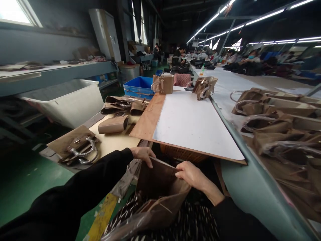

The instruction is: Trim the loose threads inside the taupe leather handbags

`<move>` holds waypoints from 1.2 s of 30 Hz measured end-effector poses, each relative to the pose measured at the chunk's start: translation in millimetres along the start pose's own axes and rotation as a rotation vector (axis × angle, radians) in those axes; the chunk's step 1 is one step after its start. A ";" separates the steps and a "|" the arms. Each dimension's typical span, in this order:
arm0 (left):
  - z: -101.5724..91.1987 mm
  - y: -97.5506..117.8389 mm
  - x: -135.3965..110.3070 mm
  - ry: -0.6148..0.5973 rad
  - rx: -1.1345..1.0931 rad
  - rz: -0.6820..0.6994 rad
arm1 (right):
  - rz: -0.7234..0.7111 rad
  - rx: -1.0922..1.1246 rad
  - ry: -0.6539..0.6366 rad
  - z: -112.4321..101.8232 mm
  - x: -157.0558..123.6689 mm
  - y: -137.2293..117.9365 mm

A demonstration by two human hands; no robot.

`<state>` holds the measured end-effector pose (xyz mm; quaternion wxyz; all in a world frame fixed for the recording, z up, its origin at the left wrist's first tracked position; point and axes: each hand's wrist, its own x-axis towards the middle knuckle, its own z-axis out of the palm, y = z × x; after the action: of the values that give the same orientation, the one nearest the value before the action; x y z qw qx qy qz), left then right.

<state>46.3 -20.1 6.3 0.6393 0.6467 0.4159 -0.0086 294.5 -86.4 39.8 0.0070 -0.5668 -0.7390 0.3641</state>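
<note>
A brown handbag (pixel 160 182) rests on my lap with its mouth open toward me, showing the dark inside. Its far rim is pinched at the left by my left hand (pixel 144 155), thumb inside the edge. At the right end of the same rim, my right hand (pixel 192 175) grips between thumb and curled fingers. A plastic-wrapped handle (pixel 130 227) hangs off the near side of the bag, close to my legs. Beyond my hands lies a board (pixel 145 125) topped with a white sheet (pixel 193 122).
Finished-looking brown bags (pixel 163 84) stand at the board's far end. More bags (pixel 281 127) crowd the right-hand table. At left, several bag pieces (pixel 112 125) lie on a low surface beside a blue bin (pixel 139 87) and a white tub (pixel 72 100). People (pixel 179 55) sit farther back.
</note>
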 end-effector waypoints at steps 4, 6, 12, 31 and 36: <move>21.8 1.5 -1.6 0.282 0.296 0.255 | 0.081 0.010 0.039 11.0 -11.1 12.1; 28.5 9.8 -2.4 0.431 0.490 0.415 | 0.113 0.002 0.046 10.7 -11.2 14.2; 46.6 17.4 -5.6 0.506 0.761 0.519 | 0.166 -0.017 0.040 10.7 -5.7 12.2; 55.8 13.9 2.9 0.491 0.723 0.475 | 0.178 0.006 0.064 14.8 -1.1 14.6; 51.4 19.2 3.9 0.478 0.607 0.381 | 0.177 -0.005 0.064 15.0 1.0 13.0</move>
<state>86.1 -57.8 10.5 0.2961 0.8545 0.4041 0.1377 298.6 -92.3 21.3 -0.0027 -0.6412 -0.6863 0.3432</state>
